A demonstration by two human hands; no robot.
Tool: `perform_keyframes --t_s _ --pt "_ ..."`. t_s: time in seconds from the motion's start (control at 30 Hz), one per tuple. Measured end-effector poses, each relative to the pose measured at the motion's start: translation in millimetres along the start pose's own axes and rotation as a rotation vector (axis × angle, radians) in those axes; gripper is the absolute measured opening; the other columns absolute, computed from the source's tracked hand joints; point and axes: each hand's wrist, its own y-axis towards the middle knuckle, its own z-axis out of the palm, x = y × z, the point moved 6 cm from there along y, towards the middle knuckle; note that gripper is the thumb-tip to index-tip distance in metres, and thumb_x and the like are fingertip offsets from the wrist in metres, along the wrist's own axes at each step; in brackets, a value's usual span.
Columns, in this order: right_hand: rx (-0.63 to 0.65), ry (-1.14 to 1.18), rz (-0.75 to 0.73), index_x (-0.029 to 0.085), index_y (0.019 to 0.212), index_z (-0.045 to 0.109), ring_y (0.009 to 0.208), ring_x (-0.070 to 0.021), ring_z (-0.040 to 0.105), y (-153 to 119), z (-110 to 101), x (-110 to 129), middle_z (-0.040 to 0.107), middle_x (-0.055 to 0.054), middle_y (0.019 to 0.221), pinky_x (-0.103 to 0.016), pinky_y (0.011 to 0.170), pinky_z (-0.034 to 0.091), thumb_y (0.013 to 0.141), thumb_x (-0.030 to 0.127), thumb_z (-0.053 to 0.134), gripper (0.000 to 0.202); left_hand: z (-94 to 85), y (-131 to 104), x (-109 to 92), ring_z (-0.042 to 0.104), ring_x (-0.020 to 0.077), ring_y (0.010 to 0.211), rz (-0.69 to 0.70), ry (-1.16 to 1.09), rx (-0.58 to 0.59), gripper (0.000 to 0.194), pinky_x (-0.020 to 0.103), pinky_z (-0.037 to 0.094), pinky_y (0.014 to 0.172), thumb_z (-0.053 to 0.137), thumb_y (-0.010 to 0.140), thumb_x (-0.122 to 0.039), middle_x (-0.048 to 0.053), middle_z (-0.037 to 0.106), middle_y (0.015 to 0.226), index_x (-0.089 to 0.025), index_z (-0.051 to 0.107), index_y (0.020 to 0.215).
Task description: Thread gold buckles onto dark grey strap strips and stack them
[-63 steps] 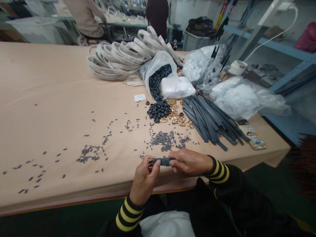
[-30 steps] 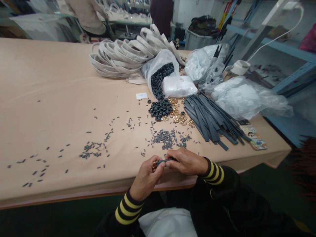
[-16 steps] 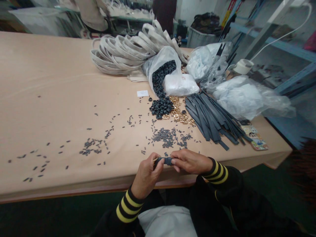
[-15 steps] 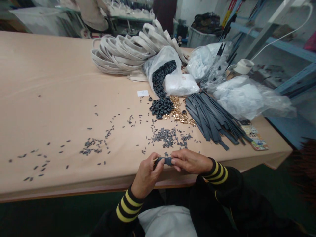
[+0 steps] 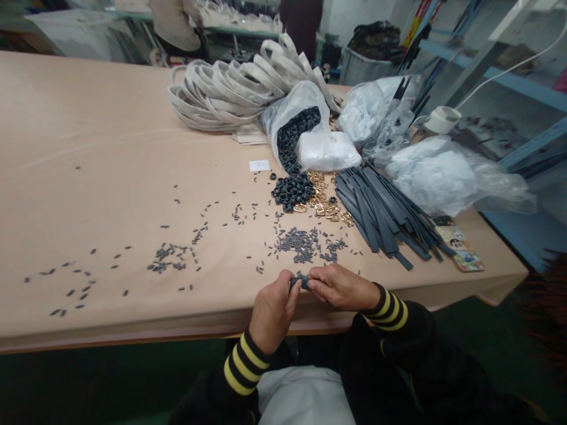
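Observation:
Between my two hands, at the front edge of the table, is a dark grey strap (image 5: 300, 281) with a loop around it. My left hand (image 5: 273, 307) pinches its left end between thumb and fingers. My right hand (image 5: 339, 287) grips the other end, close beside the left. Most of the strap is hidden by my fingers. Just beyond the hands lies a scatter of small dark grey pieces (image 5: 299, 243). Further back sit a heap of dark loops (image 5: 290, 192) and gold-coloured buckles (image 5: 326, 208). A bundle of flat dark grey straps (image 5: 376, 212) fans out to the right.
A coil of pale webbing (image 5: 225, 94) and an open plastic bag (image 5: 301, 94) of dark loops stand at the back. Clear bags (image 5: 434, 171) and a patterned phone-like object (image 5: 463, 248) lie right. More small pieces (image 5: 168, 258) are strewn left. Two people are partly visible behind.
My left hand has moved right and slightly up, closer to the right hand, and covers more of the strap. The view has shifted slightly.

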Motion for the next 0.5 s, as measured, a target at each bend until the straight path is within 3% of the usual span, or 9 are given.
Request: perform_keyframes --t_s 0.17,0.5 --pt "0.156 0.142 -0.002 0.015 0.065 0.048 0.046 -0.0057 0.042 -2.8 0.6 3.8 0.05 0.004 0.054 -0.016 0.047 0.031 0.084 0.016 0.04 0.02 1.0 -0.8 -2.1 0.034 0.0093 0.052 0.037 -0.246 0.221 0.02 0.021 0.029 0.051 0.039 0.085 -0.032 -0.006 0.037 0.056 -0.017 0.045 0.073" --pt "0.165 0.248 -0.022 0.014 0.067 0.046 0.048 -0.0051 0.032 -2.0 8.4 -2.6 0.037 0.007 0.054 -0.016 0.045 0.025 0.084 0.029 0.045 0.024 0.7 -5.5 -5.5 0.032 0.0085 0.054 0.075 -0.297 0.311 0.021 0.021 0.029 0.053 0.039 0.086 -0.032 -0.006 0.034 0.059 -0.016 0.045 0.074"
